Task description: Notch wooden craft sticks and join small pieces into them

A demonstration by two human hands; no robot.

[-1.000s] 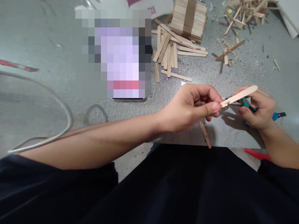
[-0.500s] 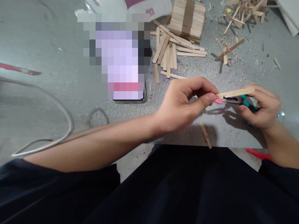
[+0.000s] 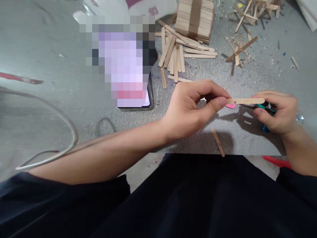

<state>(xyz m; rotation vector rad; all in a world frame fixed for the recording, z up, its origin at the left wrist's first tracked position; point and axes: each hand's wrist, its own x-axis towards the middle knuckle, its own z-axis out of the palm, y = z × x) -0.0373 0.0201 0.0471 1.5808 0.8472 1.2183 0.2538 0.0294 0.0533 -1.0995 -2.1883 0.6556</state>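
Between the thumb and fingers of my left hand [image 3: 195,107] is a wooden craft stick [image 3: 247,101], held level and pointing right. A small pink piece [image 3: 230,105] shows just under the stick by my left fingertips; what it belongs to is hidden. My right hand [image 3: 279,110] is closed around pliers [image 3: 262,106] with teal and black handles, whose jaws lie partly hidden behind the stick. Below the hands, another craft stick [image 3: 218,142] with a small slot in its middle lies near the table's front edge.
A banded bundle of craft sticks [image 3: 194,19] and several loose sticks [image 3: 175,59] lie beyond my left hand. Crossed sticks [image 3: 241,49] and shavings sit farther right. A partly blurred phone [image 3: 148,102], a pale cable [image 3: 71,122] and a red brush [image 3: 22,78] are at left.
The stick in my left hand has turned from a slight upward slant to nearly level. It now covers more of the pliers' jaws. Both hands have shifted only slightly.
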